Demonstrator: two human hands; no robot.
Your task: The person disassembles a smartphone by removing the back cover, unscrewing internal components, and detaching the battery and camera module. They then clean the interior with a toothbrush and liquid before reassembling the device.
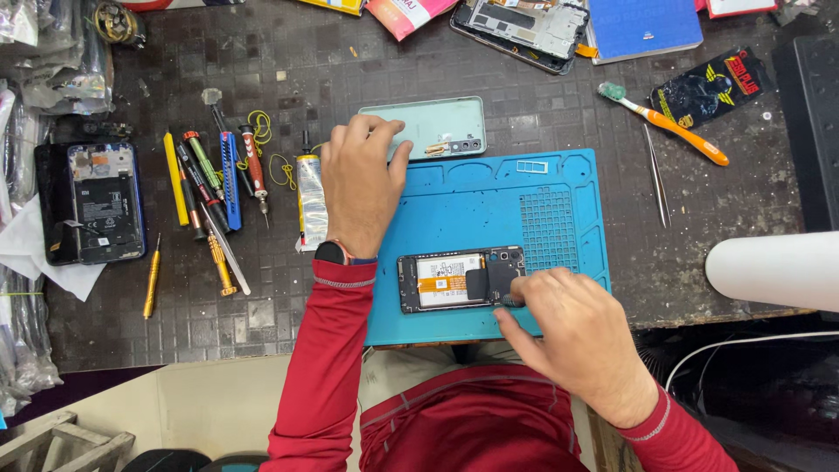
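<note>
An opened phone (459, 280) with its battery and boards exposed lies on a blue repair mat (489, 210). My right hand (577, 328) rests at the phone's right end, gripping a small dark-tipped tool against it. My left hand (360, 179) reaches up and left, with its fingers on a pale green phone back cover (441, 125) lying just beyond the mat's far edge. I wear red sleeves and a dark watch (332, 253) on the left wrist.
Several screwdrivers and picks (214, 183) and a glue tube (310, 201) lie left of the mat. Another opened phone (96, 205) sits far left. An orange toothbrush (669, 124), tweezers (657, 175) and a third open phone (524, 31) lie beyond. A white cylinder (773, 267) juts in at right.
</note>
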